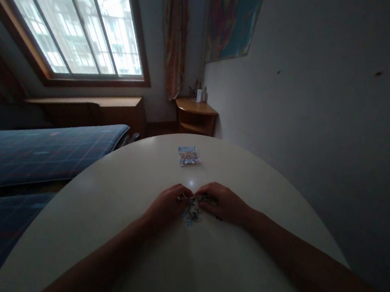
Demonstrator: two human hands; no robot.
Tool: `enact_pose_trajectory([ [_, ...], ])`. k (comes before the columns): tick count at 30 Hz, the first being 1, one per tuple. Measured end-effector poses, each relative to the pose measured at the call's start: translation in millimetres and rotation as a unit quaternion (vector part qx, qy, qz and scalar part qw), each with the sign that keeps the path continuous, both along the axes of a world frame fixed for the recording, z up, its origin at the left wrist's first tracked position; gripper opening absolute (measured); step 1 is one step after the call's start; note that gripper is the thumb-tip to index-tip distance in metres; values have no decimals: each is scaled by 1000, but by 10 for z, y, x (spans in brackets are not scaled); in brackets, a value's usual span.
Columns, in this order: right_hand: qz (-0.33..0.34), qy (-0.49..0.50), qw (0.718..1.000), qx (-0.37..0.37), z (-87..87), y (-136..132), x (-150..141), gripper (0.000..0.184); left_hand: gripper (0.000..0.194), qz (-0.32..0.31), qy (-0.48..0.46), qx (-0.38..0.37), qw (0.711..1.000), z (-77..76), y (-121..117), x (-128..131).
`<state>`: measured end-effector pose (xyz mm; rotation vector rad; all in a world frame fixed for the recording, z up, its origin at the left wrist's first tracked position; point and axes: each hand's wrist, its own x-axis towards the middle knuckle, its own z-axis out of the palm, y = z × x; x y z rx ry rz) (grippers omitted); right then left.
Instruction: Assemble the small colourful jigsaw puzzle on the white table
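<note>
A small heap of jigsaw puzzle pieces [194,208], pale and dark in colour, lies on the white round table [152,271] between my two hands. My left hand [173,203] curls in from the left, its fingers closed around pieces at the heap's edge. From the right, my right hand [220,201] bends its fingers over more pieces. The fingertips of both hands nearly meet at the top of the heap. A few pieces are partly hidden under the fingers. Beyond the hands, a square printed picture card or packet [188,155] lies flat.
A bed with a plaid mattress [42,150] stands to the left of the table. A wall [317,119] runs close along the right side. Behind are a corner shelf [196,106], a desk [113,101] and a barred window [82,32].
</note>
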<state>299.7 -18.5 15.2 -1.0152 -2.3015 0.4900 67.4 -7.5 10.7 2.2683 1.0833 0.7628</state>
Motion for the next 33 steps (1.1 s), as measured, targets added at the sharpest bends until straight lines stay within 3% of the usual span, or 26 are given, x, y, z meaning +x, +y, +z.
enact_pose_trajectory([
  [4,23,-54,998,16,10,-28,-6,72,46,-39,21,90,995,-37,-58,-3],
  [6,36,-74,996,18,-2,-39,-11,75,58,-60,42,83,994,-32,-70,-14],
  [9,16,-70,997,15,-41,-38,-43,63,46,-55,51,72,995,-28,-46,-3],
  [14,-34,-47,998,17,-93,60,-191,42,17,32,19,53,998,-57,67,59],
  [18,-53,-28,998,24,-74,174,-294,28,13,98,-30,14,995,-61,143,27],
  [22,-48,-20,998,22,-33,208,-302,13,13,126,-72,-20,989,-73,172,-38],
  [25,-63,6,998,-13,-4,188,-272,11,18,144,-132,-55,979,-88,168,-46],
  [31,-76,104,979,-160,23,120,-236,21,23,159,-203,-71,964,-79,135,-12],
  [33,-76,113,977,-165,22,115,-229,24,22,158,-206,-69,963,-66,121,-8],
])
